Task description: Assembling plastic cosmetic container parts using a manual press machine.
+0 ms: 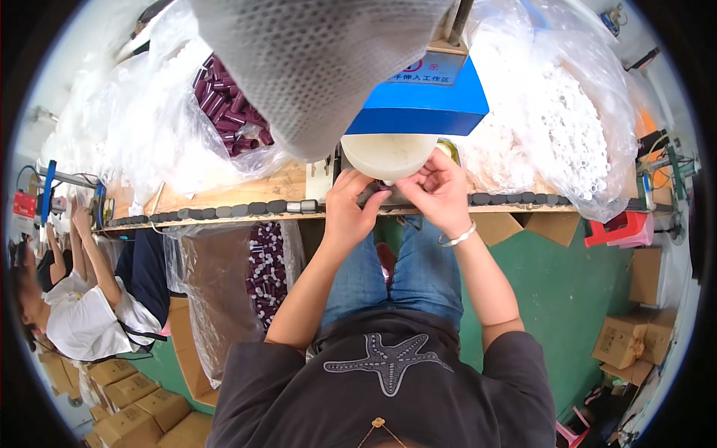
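Both forearms rise from the lower edge and meet at the front edge of the wooden bench (224, 196). The left hand (349, 201) is curled, its fingertips pinched together on a small pale part (386, 182) that is too small to make out. The right hand (441, 190), a silver bangle (457, 239) on its wrist, bends inward and pinches the same part from the other side, so the two hands touch at the fingertips. The part sits just under a round cream-white dish (387, 153), which hangs below a blue machine housing (422, 101). On top of that housing is a blue sign with a red circle; its writing is not told here.

A dark conveyor chain (224, 210) runs along the bench edge. At the left a clear plastic bag (149, 127) holds maroon tubes (228, 112); at the right another clear bag holds white tubes (575, 127). Brown cardboard boxes (624, 340) stand on the green floor (560, 299) at the right, and more lie at the lower left beside a seated co-worker in a white shirt (82, 321)
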Demonstrator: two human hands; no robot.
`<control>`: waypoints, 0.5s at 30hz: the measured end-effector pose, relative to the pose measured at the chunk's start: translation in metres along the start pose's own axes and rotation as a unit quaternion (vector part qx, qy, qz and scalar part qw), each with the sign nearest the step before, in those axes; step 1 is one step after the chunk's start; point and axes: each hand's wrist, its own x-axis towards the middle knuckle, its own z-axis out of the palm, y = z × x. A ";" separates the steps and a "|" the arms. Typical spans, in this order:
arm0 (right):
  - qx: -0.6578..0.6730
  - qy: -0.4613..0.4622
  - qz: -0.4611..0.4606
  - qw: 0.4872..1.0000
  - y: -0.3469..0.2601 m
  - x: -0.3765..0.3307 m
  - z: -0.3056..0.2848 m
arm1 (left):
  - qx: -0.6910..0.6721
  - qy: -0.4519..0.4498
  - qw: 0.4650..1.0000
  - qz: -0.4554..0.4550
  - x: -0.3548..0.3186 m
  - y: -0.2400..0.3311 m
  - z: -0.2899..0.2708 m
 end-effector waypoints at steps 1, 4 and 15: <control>-0.014 -0.009 0.006 1.000 0.000 0.002 0.004 | -0.004 -0.001 1.000 -0.009 0.000 0.001 0.000; -0.180 -0.018 -0.047 0.982 0.004 0.002 0.005 | -0.008 -0.002 1.000 -0.018 -0.002 0.000 0.000; -0.269 -0.062 0.028 0.961 -0.003 0.004 -0.007 | 0.005 -0.015 1.000 -0.002 -0.001 -0.003 -0.001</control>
